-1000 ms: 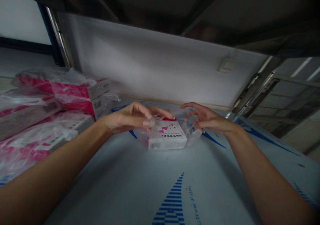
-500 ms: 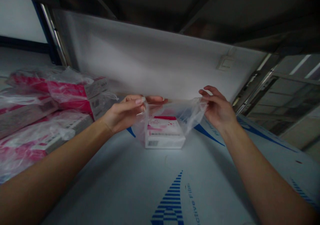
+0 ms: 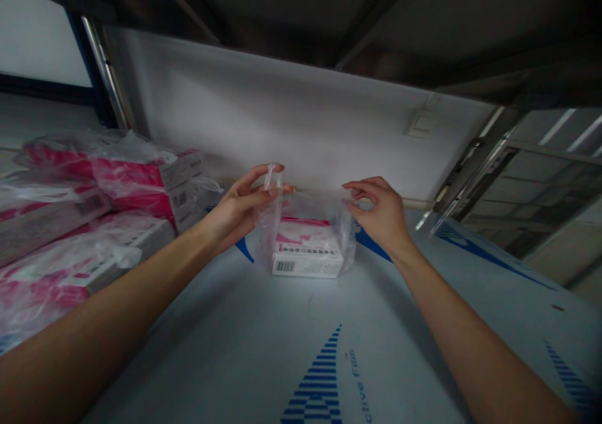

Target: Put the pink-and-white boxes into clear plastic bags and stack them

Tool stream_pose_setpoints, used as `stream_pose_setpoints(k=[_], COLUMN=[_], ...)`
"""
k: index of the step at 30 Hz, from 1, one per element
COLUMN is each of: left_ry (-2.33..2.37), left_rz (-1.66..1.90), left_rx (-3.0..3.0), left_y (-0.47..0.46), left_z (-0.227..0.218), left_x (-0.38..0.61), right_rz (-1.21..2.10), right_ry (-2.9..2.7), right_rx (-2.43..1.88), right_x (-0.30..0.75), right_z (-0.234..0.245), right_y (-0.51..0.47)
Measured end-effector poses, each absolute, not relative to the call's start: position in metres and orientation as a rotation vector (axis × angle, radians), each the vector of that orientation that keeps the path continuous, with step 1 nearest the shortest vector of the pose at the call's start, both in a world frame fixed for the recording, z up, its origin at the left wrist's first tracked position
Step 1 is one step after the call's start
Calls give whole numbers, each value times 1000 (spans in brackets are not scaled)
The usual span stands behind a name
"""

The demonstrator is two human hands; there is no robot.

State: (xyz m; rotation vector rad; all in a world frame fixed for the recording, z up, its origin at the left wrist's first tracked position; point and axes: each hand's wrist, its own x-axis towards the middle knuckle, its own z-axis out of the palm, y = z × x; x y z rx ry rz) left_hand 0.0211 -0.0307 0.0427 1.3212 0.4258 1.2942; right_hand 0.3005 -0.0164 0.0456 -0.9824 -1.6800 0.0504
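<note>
A white and pink box (image 3: pixel 306 246) lies flat on the film-covered surface, inside a clear plastic bag (image 3: pixel 347 239) whose top is open. My left hand (image 3: pixel 242 206) pinches the bag's left handle, with a loop of plastic over the fingers. On the other side, my right hand (image 3: pixel 379 209) has thumb and fingers closed on the bag's right upper edge. Both hands are raised a little above the box, one at each side.
Several pink and white boxes in clear bags (image 3: pixel 134 176) are piled at the left. A dark shelf (image 3: pixel 291 16) overhangs from above. Behind is a white wall with a switch (image 3: pixel 422 123). Metal posts (image 3: pixel 106 73) stand at the left. The surface (image 3: pixel 244 342) carries blue printed film.
My right hand has moved left, towards the box, and its fingers have curled in. My left hand has risen slightly with the handle. The bag's opening is narrower.
</note>
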Motion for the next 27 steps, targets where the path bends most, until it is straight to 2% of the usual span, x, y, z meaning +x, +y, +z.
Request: stream_pose_setpoints(k=[2,9,12,15,19,22,27], left_ry=[395,347,369,383,559,730,645], left_rz=[1296,1281,1281,1324,1329,1166,801], left_rx=[1382,1605,1711,1768,2033,2514,3109], left_y=[-33,-38,-33,-31,-43,-57,-64], left_z=[45,49,46,42,44,49,55], left_x=[21,22,23,25,26,28,31], right_rz=[24,472,420,308,382,293,64], right_ry=[-1603,-1203,-1200,-1516,-2209,-2484,-2563], right_rx=[-980,-736,-726,-681,-759,-910,-1076], right_x=[297,288,295,296,279,264,260], right_z=[49,62,61,65,72,69,60], right_y=[-19,-20,-19,-31,-57,-65,-60])
